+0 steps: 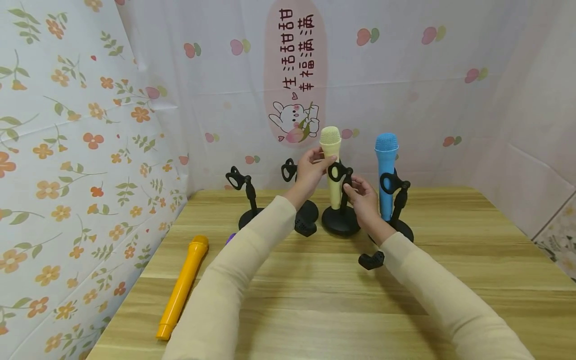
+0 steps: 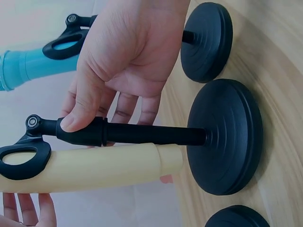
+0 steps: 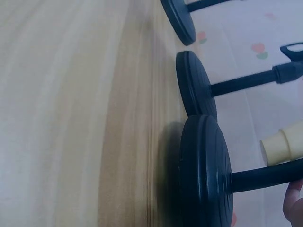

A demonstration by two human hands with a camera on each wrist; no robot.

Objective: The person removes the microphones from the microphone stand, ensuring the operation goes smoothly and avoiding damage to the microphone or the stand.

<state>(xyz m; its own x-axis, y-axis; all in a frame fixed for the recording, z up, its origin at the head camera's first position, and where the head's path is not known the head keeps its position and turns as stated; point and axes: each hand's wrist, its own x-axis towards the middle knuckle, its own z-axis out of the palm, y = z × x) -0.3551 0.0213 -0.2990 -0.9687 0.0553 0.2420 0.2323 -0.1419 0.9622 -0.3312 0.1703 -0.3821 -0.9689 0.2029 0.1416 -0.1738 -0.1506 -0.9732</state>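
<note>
My left hand (image 1: 310,172) pinches the upper body of a pale yellow microphone (image 1: 331,142), thumb in front and fingers behind. The microphone stands almost upright in the ring clip of a black microphone stand (image 1: 340,222), its lower end just above the round base. My right hand (image 1: 363,197) grips that stand's post below the clip; in the left wrist view its thumb lies along the post's collar (image 2: 83,132). To the right, a blue microphone (image 1: 386,160) sits in another black stand (image 1: 400,200).
Two further black stands (image 1: 252,200) with bare clips are to the left, one partly behind my left arm. An orange microphone (image 1: 182,290) lies at the table's left. Something purple (image 1: 230,238) peeks past my left sleeve. Small black perforated pieces (image 1: 371,260) lie on the wooden table (image 1: 315,310).
</note>
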